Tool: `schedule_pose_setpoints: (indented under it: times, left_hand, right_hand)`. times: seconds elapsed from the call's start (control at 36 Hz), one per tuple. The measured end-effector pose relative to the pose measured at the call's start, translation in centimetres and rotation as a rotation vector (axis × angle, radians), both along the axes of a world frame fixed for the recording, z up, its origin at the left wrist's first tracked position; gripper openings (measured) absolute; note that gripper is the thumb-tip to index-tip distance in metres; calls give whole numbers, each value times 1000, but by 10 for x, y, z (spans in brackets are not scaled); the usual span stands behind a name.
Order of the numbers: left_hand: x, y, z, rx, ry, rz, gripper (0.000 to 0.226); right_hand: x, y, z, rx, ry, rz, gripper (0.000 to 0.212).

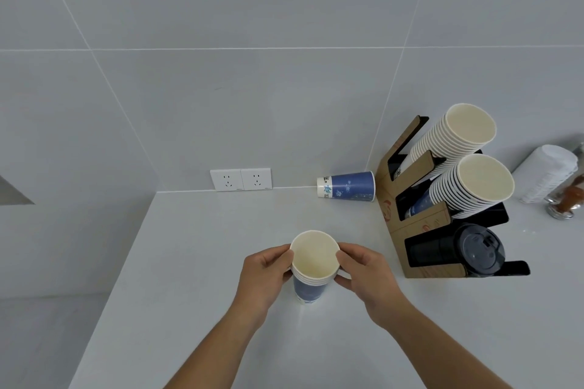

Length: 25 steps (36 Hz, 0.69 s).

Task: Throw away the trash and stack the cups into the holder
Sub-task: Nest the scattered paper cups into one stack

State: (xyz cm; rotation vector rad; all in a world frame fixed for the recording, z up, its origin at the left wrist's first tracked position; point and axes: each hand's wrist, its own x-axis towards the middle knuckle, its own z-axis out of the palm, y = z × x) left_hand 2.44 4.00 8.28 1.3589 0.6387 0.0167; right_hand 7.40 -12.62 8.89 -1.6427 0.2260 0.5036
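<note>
A short stack of blue paper cups [311, 275] stands upright on the white counter [196, 262], cream insides showing. My left hand [267, 275] grips its left side near the rims and my right hand [363, 275] grips its right side. One more blue cup [346, 189] lies on its side against the back wall, mouth to the right. The brown cardboard cup holder [414, 224] stands at the right with two slanted stacks of cups [467, 161] and a stack of black lids [474, 251] in the lowest slot.
Two white wall sockets [240, 179] sit at the counter's back edge. A sleeve of white lids [546, 174] and a glass jar with a metal foot [565, 199] stand at the far right. The counter's left edge drops to the floor.
</note>
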Motion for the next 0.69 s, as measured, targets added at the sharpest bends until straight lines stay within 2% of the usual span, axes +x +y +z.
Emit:
schedule_pose_setpoints:
  times: [0.39, 0.53, 0.69]
  left_hand:
    - [13, -14, -4, -23, 32, -139, 20]
    - [20, -8, -7, 30, 52, -208, 20]
    - [34, 10, -12, 112, 81, -181, 19]
  right_hand:
    - [7, -27, -4, -103, -73, 8, 28]
    - [15, -33, -9, -76, -68, -21, 24]
    - [35, -36, -12, 2, -23, -126, 27]
